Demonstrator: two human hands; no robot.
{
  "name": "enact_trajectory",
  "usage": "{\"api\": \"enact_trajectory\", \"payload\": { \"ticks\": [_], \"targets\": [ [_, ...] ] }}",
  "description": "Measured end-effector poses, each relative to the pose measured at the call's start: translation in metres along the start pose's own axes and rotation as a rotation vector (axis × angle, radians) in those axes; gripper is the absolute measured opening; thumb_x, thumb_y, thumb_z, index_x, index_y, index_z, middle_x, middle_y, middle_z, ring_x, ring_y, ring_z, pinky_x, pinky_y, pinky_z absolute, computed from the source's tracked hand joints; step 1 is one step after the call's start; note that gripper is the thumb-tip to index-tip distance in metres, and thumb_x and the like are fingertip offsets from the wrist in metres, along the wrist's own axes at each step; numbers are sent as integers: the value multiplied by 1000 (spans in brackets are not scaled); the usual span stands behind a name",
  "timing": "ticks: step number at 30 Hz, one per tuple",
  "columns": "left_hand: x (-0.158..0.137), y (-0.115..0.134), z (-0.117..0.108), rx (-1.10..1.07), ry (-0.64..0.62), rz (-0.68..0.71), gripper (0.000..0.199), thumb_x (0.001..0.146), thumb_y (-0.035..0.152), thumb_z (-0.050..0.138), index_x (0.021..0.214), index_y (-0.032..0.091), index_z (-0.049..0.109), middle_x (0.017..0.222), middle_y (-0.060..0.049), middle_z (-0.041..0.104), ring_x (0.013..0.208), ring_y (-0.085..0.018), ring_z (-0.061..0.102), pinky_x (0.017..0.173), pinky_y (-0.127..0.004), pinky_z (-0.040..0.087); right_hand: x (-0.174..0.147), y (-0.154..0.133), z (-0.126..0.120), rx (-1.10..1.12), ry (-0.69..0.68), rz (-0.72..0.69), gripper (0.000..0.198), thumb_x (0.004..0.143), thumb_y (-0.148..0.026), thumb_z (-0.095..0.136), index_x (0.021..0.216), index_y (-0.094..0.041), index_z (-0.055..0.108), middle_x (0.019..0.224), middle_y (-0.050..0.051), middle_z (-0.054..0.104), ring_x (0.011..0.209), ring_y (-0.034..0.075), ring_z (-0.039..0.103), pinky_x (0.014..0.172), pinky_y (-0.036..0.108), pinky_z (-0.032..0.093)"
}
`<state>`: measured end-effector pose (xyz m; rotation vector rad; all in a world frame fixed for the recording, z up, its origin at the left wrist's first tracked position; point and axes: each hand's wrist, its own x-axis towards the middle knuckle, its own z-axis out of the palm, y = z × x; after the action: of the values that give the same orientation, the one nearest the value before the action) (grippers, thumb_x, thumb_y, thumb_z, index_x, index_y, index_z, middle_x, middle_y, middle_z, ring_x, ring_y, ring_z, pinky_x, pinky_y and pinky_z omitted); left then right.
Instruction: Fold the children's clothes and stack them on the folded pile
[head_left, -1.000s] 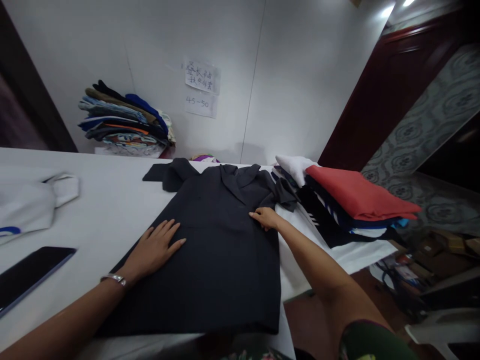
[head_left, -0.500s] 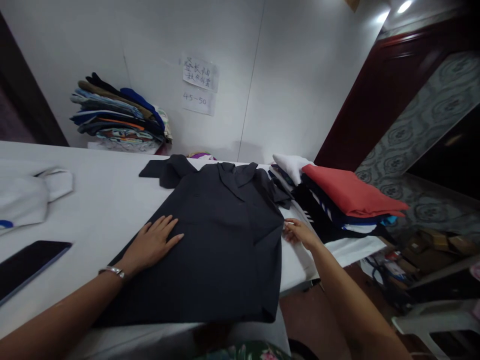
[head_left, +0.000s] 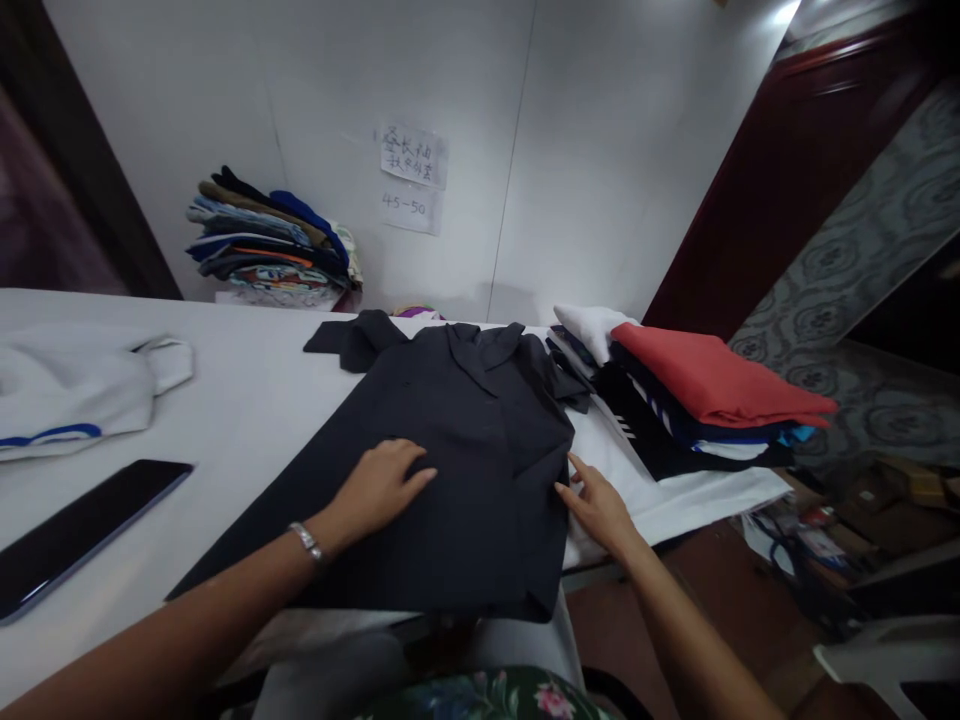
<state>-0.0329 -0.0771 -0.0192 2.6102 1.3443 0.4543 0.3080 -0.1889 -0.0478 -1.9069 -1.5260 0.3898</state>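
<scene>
A dark grey, collared jacket (head_left: 457,500) lies front up on the white table, its collar toward the wall and a sleeve folded out at the far left. My left hand (head_left: 379,490) rests on the middle of the jacket, fingers slightly bent and thumb apart. At the jacket's right edge is my right hand (head_left: 598,505), thumb and forefinger touching the cloth with a gap between them. Its other fingers are partly hidden. Diagonal creases run across the jacket's right side near that hand.
Folded clothes with a red garment (head_left: 720,375) on top are stacked at right. Another clothes stack (head_left: 270,240) stands at the back left. A phone (head_left: 90,530) and white garment (head_left: 82,390) lie on the left of the table (head_left: 247,370). Paper signs (head_left: 412,175) hang on the wall.
My left hand has slid right across the jacket toward its middle, fingers more bent. My right hand has shifted slightly down along the edge, thumb now on the cloth. The view has turned slightly left.
</scene>
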Motion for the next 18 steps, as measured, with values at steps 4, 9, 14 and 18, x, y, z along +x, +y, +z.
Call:
{"api": "enact_trajectory", "payload": {
  "ticks": [4,9,14,18],
  "targets": [
    [-23,72,12,-122,-133,166,54,80,59,56,117,20,61,117,-12,63,108,-30,57,93,-47,43,-6,-25,3,-161,81,-350,39,90,-32,50,127,-24,58,124,11,58,113,26,55,97,43,47],
    [-30,92,26,-44,-120,235,41,77,46,66,110,23,59,111,-11,61,103,-32,56,90,-50,42,4,-42,17,-236,-156,-575,46,86,-24,55,132,-23,54,134,11,55,125,27,45,105,48,39],
    [-8,79,31,-131,-178,192,15,88,29,45,80,21,55,87,-5,60,79,-19,57,72,-35,44,9,-41,23,-308,-246,-515,44,82,-21,57,126,-16,58,110,12,63,104,25,53,93,42,45],
    [1,66,16,-520,-205,23,23,84,39,47,72,20,51,71,1,53,66,-14,50,63,-28,41,4,-32,12,-112,-198,-520,27,71,-6,50,87,-21,67,88,6,62,91,21,53,84,35,46]
  ]
}}
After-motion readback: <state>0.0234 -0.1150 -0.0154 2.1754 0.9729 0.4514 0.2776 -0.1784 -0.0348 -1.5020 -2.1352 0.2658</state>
